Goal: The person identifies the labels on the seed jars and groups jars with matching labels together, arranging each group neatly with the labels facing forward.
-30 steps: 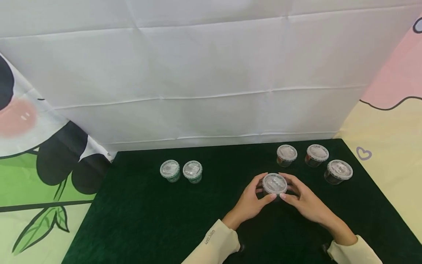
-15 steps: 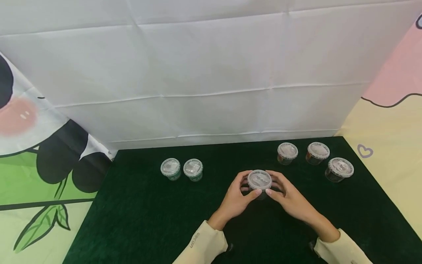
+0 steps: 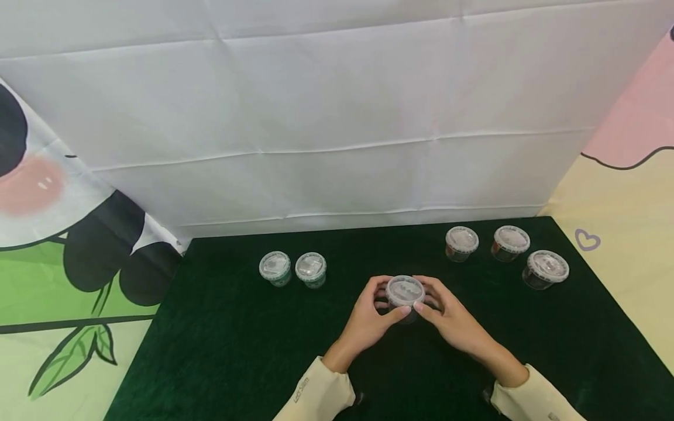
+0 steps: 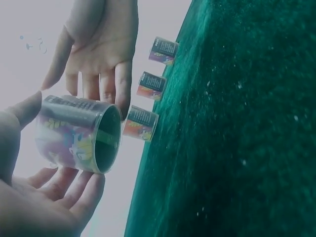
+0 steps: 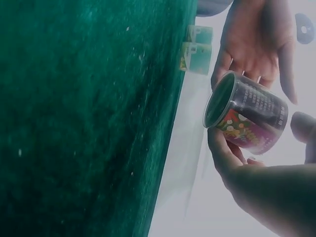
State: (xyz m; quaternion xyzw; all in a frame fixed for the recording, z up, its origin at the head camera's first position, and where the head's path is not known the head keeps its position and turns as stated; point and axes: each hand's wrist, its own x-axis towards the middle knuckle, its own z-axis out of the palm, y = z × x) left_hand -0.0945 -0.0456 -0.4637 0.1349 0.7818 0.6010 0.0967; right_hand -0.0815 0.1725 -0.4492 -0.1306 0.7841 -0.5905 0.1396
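Note:
A round plastic tub [image 3: 405,290] with a clear lid is held above the green cloth, at the middle right of the head view. Its label [image 5: 253,111] is black with purple and colourful print, and both wrist views show its underside. My left hand [image 3: 364,318] grips the tub from the left, thumb at the front and fingers around the side. From the opposite side my right hand [image 3: 457,320] holds it the same way. Part of the tub's wall is hidden behind the thumbs in the head view.
Two lidded tubs with greenish labels [image 3: 275,268] [image 3: 310,269] stand at the back left. Three more tubs [image 3: 461,243] [image 3: 511,242] [image 3: 546,269] stand at the back right. Behind the green-covered table [image 3: 237,351] hangs a white cloth [image 3: 326,117].
Both hands have carried the tub leftward across the table, with most of the movement in the first half second. The other tubs have stayed in their places.

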